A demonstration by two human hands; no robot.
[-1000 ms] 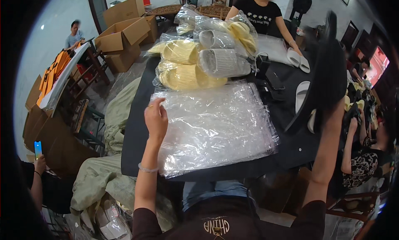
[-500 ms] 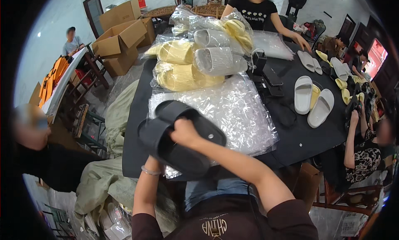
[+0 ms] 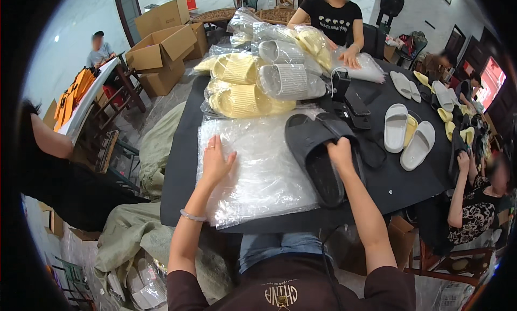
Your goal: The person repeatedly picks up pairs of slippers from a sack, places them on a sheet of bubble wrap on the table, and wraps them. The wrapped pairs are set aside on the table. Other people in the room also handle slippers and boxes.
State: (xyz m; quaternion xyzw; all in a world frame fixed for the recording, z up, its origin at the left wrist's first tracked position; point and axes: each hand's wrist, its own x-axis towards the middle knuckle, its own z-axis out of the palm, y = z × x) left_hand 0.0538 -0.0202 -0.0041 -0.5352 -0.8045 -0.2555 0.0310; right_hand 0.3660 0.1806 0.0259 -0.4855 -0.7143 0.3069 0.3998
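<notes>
My right hand (image 3: pixel 340 154) grips a pair of black slide sandals (image 3: pixel 316 163) by the straps, over the right edge of a stack of clear plastic bags (image 3: pixel 253 176). Its fingertips are hidden inside the strap. On the left part of the same stack rests my left hand (image 3: pixel 217 161), fingers apart and nothing held. Just beyond the stack lie bagged yellow slides (image 3: pixel 237 98) and bagged grey slides (image 3: pixel 288 80), heaped on one another.
To the right on the black table (image 3: pixel 371 190) are light grey slides (image 3: pixel 418 146) with a yellow one between. A black device (image 3: pixel 355 104) stands behind my right hand. A co-worker's hand (image 3: pixel 351 57) rests on more plastic bags. Open cardboard boxes (image 3: pixel 161 50) are at far left.
The black slides have moved from the left part of the bag stack to its right edge with my right hand. My left hand has come off them and onto the bags.
</notes>
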